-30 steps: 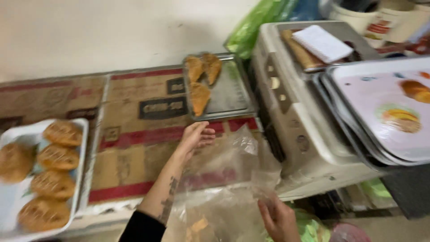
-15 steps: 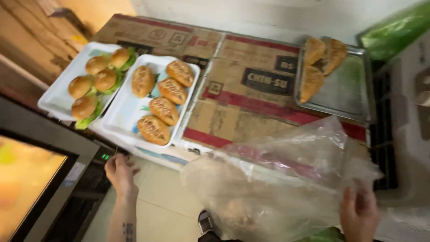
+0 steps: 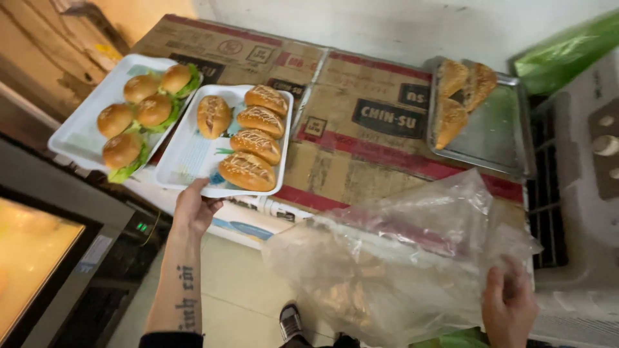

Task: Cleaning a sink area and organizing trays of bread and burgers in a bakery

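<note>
My left hand (image 3: 192,209) grips the near edge of a white tray (image 3: 187,158) that carries several glazed oblong buns (image 3: 256,143). My right hand (image 3: 509,303) holds a large crumpled clear plastic bag (image 3: 393,264) at the lower right, by the bag's right edge. A second white tray (image 3: 80,129) to the left carries several round burgers (image 3: 153,109) with lettuce. Both trays rest on flattened cardboard (image 3: 361,135).
A metal tray (image 3: 496,135) with three triangular pastries (image 3: 451,103) sits at the far right of the cardboard. A green bag (image 3: 567,48) lies behind it. A white appliance (image 3: 587,167) stands at the right, a warming cabinet with lit glass (image 3: 32,258) at the lower left.
My view has swung left from the metal tray to the white trays. My left hand rose from near the cabinet and took the bun tray's edge. My right hand still holds the bag.
</note>
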